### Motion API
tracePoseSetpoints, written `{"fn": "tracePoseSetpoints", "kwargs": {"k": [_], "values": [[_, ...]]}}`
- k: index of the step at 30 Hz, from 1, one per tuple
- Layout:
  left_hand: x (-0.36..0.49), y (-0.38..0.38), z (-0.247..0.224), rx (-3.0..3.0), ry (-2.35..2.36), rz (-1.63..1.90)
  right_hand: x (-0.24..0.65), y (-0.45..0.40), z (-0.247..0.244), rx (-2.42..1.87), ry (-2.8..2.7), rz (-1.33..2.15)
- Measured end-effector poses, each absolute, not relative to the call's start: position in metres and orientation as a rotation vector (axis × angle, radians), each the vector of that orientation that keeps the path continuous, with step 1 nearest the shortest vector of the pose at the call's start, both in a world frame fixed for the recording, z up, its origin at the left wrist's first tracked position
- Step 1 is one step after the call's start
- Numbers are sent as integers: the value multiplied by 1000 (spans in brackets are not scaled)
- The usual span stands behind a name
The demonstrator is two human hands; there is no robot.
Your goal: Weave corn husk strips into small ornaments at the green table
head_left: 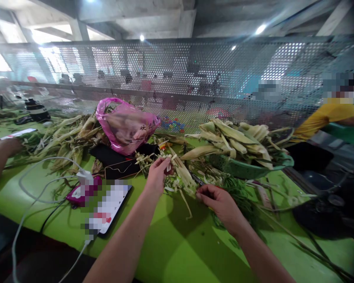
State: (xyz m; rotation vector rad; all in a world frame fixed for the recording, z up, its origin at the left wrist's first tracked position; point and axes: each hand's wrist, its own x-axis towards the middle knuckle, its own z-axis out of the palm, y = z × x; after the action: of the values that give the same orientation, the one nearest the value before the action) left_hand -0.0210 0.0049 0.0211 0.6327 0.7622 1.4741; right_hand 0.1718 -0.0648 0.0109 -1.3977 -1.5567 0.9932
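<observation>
Before me, a pale dried corn husk (183,173) hangs over the green table, its top end pinched between the fingers and thumb of my left hand (157,176). My right hand (217,200) is closed around scissors (196,179), whose dark blades point up and left beside the husk. The right fingertips come close to the husk's lower edge; whether they touch it I cannot tell. Most of the scissor handle is hidden by my fingers. Behind both hands lie loose husk scraps and green strands (237,194).
A green basket (253,169) heaped with husks stands at right. At left are a pink plastic bag (126,127), a husk pile (73,137), a purple power strip (84,192) and a phone (113,208) with white cables. A perforated metal screen (171,59) stands behind. Other people sit nearby.
</observation>
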Motion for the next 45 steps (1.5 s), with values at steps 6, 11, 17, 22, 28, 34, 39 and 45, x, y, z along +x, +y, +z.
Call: {"fn": "tracePoseSetpoints", "kwargs": {"k": [6,11,17,22,28,34,39,45], "values": [[-33,15,17,524,801,1589,174,-62,7,-1434,-1672,923],[-39,15,22,483,765,1616,179,-60,2,-1445,-1731,893],[-48,17,25,445,774,1661,172,-64,6,-1415,-1946,894],[-63,24,32,451,825,1773,160,-68,10,-1360,-2317,711],[-88,31,67,527,923,1948,170,-60,-2,-1504,-2431,479],[-94,40,77,1038,1238,1781,189,-55,-2,-1666,-2381,475],[-87,60,63,1304,1386,1617,194,-57,1,-1764,-2306,463],[-76,63,60,1519,1597,1438,193,-59,2,-1781,-2286,474]]}}
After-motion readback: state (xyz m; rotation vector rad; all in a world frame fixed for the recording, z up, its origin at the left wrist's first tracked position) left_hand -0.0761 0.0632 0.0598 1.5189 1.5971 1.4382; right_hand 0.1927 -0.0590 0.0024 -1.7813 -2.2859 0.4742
